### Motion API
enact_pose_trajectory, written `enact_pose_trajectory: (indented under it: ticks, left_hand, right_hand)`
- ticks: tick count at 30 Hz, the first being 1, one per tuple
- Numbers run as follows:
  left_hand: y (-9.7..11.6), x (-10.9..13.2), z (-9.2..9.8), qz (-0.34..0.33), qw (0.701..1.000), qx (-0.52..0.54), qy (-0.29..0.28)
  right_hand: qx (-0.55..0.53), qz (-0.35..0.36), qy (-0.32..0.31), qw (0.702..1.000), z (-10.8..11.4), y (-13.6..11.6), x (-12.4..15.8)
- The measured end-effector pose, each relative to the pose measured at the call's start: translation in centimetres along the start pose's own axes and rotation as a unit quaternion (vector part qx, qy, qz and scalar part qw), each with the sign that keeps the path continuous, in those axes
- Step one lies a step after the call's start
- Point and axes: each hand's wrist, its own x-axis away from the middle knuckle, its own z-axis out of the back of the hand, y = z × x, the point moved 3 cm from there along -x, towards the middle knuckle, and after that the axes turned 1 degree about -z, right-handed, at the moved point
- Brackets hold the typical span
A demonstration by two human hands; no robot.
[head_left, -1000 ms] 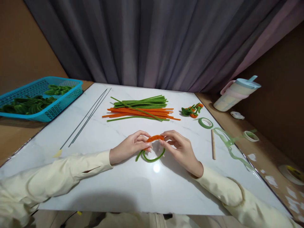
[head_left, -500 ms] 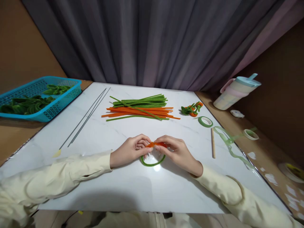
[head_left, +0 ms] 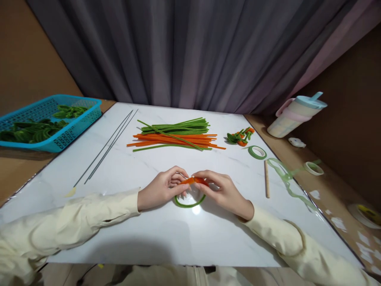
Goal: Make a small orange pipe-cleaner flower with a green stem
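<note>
An orange fuzzy piece [head_left: 188, 181] is pinched between my two hands above the white table, near its front middle. My left hand [head_left: 164, 188] has thumb and fingers closed on its left end. On its right end, my right hand [head_left: 224, 194] closes with thumb and forefinger. A green fuzzy stem [head_left: 189, 205] curves below the orange piece in a U, its ends running up to my fingers. Behind my hands lie a bundle of green stems [head_left: 181, 127] and a bundle of orange stems [head_left: 178, 140].
A blue basket [head_left: 77, 126] of green pieces stands at left, beside thin dark wires [head_left: 110, 143]. On the right are finished-looking orange-green pieces [head_left: 239, 137], green tape [head_left: 257, 152], a wooden stick [head_left: 267, 179] and a tumbler [head_left: 294, 116].
The orange piece has shifted slightly left and shows more between my fingertips. The green curve has moved a little left and up. Both hands stay nearly in place.
</note>
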Motion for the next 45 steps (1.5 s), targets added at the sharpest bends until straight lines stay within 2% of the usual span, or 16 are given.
enact_pose_trajectory:
  ticks: [5,11,19,24,27,30,36,41,45]
  left_hand:
    - [0.0,0.0,-0.2,0.014,1.000,0.001,-0.016]
    - [0.1,0.1,-0.2,0.017,0.999,-0.017,-0.023]
    - [0.3,0.1,-0.3,0.012,0.999,-0.021,-0.036]
    - [0.0,0.1,-0.3,0.012,0.999,-0.023,-0.032]
    - [-0.2,0.1,-0.2,0.012,0.999,-0.025,-0.028]
    - [-0.1,0.1,-0.1,0.016,0.999,-0.021,-0.026]
    - [0.6,-0.1,-0.5,0.009,0.995,-0.084,-0.044]
    - [0.7,-0.4,-0.4,0.022,0.990,-0.103,-0.094]
    - [1.4,-0.4,0.0,0.003,0.969,-0.190,-0.155]
  right_hand:
    - [-0.007,0.020,-0.037,0.999,-0.2,-0.3,-0.2]
    - [-0.052,-0.028,-0.064,0.996,-0.5,0.3,0.0]
    - [-0.139,-0.093,-0.069,0.983,-0.7,0.6,0.1]
    - [-0.123,-0.078,-0.075,0.986,-0.5,0.6,0.0]
    - [-0.114,-0.065,-0.117,0.984,-0.4,0.6,-0.1]
    - [-0.124,-0.082,-0.150,0.977,-0.2,0.6,0.0]
    - [-0.112,-0.086,-0.137,0.981,-0.1,0.5,0.0]
    - [-0.089,-0.057,-0.140,0.985,-0.2,0.4,0.1]
    - [-0.061,-0.021,-0.152,0.986,-0.2,0.4,0.2]
